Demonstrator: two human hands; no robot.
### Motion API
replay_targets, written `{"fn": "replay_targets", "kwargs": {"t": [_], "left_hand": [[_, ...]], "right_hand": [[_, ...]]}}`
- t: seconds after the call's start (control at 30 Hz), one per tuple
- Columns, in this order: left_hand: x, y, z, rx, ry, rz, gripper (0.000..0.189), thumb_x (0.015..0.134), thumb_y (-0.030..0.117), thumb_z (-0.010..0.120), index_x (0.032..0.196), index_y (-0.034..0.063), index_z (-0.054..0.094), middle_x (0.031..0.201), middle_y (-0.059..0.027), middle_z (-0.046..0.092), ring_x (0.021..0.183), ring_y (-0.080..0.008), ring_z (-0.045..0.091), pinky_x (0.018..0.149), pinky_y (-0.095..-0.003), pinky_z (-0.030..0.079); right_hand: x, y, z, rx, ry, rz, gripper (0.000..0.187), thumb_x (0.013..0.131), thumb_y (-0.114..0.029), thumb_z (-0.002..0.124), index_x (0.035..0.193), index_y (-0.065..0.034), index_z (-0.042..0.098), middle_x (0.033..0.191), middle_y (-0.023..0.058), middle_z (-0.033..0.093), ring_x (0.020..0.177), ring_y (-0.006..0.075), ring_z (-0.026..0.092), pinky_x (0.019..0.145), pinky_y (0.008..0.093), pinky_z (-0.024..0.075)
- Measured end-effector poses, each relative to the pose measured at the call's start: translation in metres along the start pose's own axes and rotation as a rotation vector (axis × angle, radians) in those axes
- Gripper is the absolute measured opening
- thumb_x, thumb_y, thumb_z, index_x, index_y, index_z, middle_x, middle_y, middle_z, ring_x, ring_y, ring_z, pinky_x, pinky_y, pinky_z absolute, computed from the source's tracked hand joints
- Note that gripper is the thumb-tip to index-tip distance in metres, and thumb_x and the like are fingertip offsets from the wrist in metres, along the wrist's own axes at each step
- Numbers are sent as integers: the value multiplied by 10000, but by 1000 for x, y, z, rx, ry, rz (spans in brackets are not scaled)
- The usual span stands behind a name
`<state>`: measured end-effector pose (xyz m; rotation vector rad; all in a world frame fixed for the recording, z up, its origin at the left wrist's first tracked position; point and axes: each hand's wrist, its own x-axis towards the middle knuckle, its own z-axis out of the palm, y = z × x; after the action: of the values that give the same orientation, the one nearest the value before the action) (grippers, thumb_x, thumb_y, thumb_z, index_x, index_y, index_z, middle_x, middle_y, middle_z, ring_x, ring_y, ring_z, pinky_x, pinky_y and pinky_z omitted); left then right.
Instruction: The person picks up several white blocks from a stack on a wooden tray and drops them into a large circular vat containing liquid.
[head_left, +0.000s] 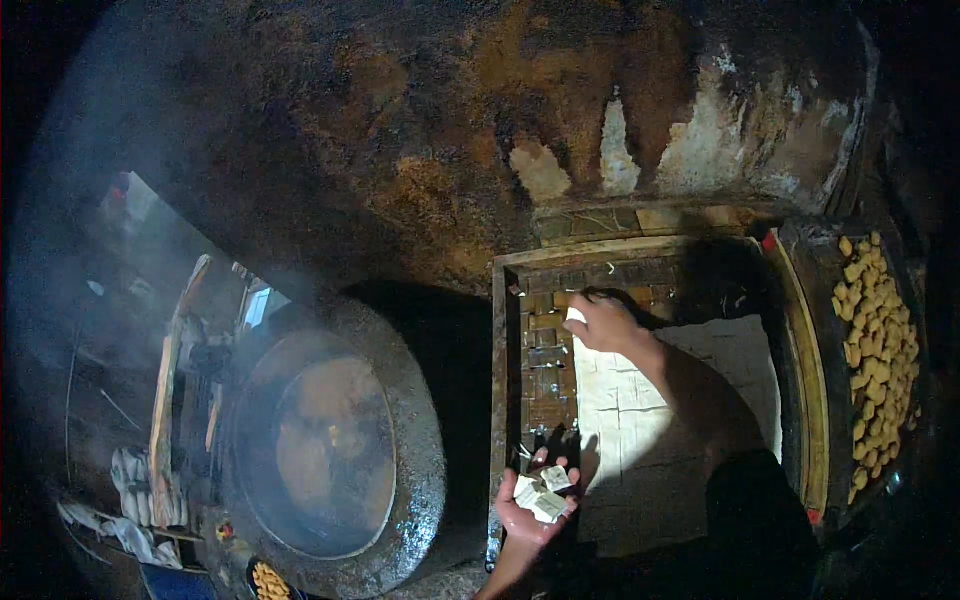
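Observation:
Several small white blocks (541, 491), which look like tofu, lie in the upturned palm of my left hand (534, 510), low over the left side of a wooden frame. My right hand (606, 324) reaches over the top left corner of a large white slab (622, 397) scored into squares, its fingers on a white piece (576, 313) there. The slab rests on a woven mat (544, 337) inside the wooden frame (500, 375). Shadow covers the slab's lower part.
To the left stands a large round pan (334, 450) of steaming liquid with a broad wet rim. Many yellow-brown pieces (877, 360) lie right of the frame, and more fill a small container (270, 581) at lower left. Split wood (163, 420) stands beyond the pan. A stained wall (450, 150) rises behind.

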<state>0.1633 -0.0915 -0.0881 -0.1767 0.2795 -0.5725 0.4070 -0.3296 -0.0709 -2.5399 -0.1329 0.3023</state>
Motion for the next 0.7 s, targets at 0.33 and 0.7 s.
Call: {"fn": "replay_targets", "kwargs": {"t": [0.33,0.7], "left_hand": [[-8,-7,1,42,19,-7,579,916,507,521,1347,122,488,1322,-197,540,1197,-410,529,826,-553,495],[-12,-14,-1,43,-38,34,587,918,512,526,1342,108,473,1311,-194,503,1186,-413,519,823,-544,512]], "right_hand": [[2,-5,-7,-293,182,-233,441,884,-443,578,1173,-111,557,1070,216,629,945,410,648,827,513,513],[-16,7,26,45,178,-218,408,837,-414,638,1073,-84,678,1258,177,604,1239,363,509,968,494,449]]}}
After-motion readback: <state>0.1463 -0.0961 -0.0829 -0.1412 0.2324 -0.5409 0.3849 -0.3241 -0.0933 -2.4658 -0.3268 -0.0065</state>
